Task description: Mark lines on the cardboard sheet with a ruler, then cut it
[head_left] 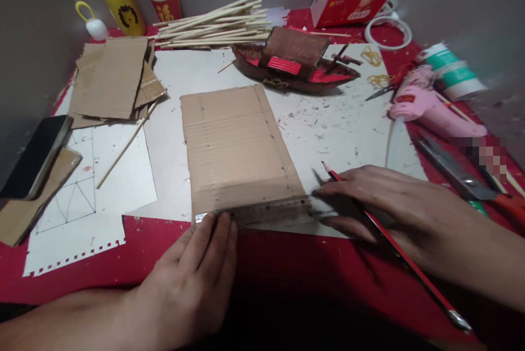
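Note:
A clear ruler (266,210) lies across the near end of a rectangular cardboard piece (233,143), which bears pencil marks along both sides. The fingers of my left hand (200,269) are together on the ruler's left end, pressing it to the cardboard. Between the fingers of my right hand (385,203) rests a red and black pencil (394,247), its sharpened tip pointing up and left, off the paper. The right fingertips are at the ruler's right end; shadow hides whether they touch it.
Behind the cardboard stands a brown model boat (295,61), near piled wooden sticks (217,23). Cardboard scraps (110,77), a phone (39,157) and a drawing (77,198) lie left. A pink glue gun (430,105) and scissors (459,170) lie right.

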`<move>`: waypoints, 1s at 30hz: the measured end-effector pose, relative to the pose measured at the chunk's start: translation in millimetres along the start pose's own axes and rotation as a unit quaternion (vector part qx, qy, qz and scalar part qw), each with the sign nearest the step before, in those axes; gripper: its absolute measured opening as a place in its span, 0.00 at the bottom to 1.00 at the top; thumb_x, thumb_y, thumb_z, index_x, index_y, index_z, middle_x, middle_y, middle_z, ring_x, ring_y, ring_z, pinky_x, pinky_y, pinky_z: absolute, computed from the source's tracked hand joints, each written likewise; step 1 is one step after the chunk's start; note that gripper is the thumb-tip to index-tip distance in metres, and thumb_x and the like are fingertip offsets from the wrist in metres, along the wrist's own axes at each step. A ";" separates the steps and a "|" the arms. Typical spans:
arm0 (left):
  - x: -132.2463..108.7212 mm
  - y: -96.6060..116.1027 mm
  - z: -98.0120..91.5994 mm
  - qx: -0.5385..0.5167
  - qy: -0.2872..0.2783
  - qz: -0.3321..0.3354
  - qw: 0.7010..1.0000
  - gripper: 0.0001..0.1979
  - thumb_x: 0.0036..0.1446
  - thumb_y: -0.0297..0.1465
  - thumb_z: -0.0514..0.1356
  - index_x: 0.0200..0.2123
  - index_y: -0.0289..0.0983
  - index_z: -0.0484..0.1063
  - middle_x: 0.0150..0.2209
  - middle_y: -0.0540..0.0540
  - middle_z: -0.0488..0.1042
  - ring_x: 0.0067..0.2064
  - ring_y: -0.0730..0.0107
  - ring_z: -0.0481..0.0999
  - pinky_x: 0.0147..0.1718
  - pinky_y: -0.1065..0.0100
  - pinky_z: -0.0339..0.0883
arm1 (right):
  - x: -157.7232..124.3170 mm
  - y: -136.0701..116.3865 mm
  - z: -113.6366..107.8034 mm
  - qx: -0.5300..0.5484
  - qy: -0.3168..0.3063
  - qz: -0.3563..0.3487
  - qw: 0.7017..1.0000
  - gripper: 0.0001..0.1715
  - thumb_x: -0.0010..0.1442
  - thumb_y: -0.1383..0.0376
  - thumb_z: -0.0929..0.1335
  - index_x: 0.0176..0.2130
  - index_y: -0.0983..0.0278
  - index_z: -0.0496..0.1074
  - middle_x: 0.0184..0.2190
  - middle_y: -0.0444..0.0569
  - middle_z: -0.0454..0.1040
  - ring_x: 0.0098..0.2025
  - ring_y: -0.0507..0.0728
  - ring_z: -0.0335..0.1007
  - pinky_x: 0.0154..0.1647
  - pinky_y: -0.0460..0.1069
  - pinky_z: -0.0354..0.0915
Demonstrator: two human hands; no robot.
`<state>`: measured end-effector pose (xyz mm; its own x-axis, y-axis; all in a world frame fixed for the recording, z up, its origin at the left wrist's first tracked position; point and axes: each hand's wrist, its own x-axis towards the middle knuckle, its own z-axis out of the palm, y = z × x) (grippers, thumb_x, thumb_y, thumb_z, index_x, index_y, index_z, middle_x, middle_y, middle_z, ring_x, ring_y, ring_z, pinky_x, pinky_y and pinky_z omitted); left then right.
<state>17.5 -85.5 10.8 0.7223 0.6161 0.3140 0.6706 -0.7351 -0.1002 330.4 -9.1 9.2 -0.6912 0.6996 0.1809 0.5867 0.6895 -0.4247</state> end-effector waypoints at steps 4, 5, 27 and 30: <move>0.1 -0.1 0.2 0.011 0.004 -0.008 1.000 0.20 0.61 0.18 0.46 0.50 0.25 0.74 0.50 0.37 0.80 0.51 0.55 0.78 0.45 0.61 0.73 | -1.4 -0.1 -1.3 0.003 -0.005 -0.002 1.000 0.10 0.69 0.63 0.64 0.49 0.60 0.69 0.38 0.51 0.76 0.40 0.57 0.75 0.35 0.50 0.69; -0.2 -0.2 0.1 0.010 0.001 -0.009 1.000 0.20 0.61 0.18 0.47 0.50 0.25 0.74 0.50 0.37 0.80 0.51 0.55 0.78 0.46 0.61 0.72 | -1.2 -0.6 -2.0 0.005 -0.006 -0.002 1.000 0.10 0.69 0.63 0.64 0.50 0.60 0.69 0.38 0.51 0.76 0.40 0.57 0.74 0.36 0.50 0.69; 0.5 -2.6 4.4 0.026 0.025 0.029 0.999 0.20 0.58 0.17 0.48 0.48 0.24 0.74 0.48 0.36 0.81 0.49 0.55 0.79 0.49 0.61 0.73 | 1.6 -6.9 -7.9 0.008 -0.026 0.023 0.999 0.15 0.66 0.63 0.68 0.52 0.60 0.68 0.41 0.52 0.77 0.43 0.58 0.75 0.40 0.51 0.72; 1.5 -2.3 4.6 0.041 0.012 0.045 0.998 0.19 0.58 0.18 0.49 0.48 0.22 0.74 0.47 0.33 0.81 0.48 0.53 0.81 0.47 0.58 0.74 | -1.9 -16.2 -18.3 -0.001 0.000 0.057 0.998 0.18 0.69 0.64 0.63 0.57 0.54 0.66 0.47 0.52 0.78 0.49 0.59 0.77 0.44 0.52 0.75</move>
<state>17.9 -81.6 7.2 0.7773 0.5406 0.3217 0.6147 -0.7614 -0.2059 329.9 -18.2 32.0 -0.6205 0.7732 0.1310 0.6626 0.6063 -0.4398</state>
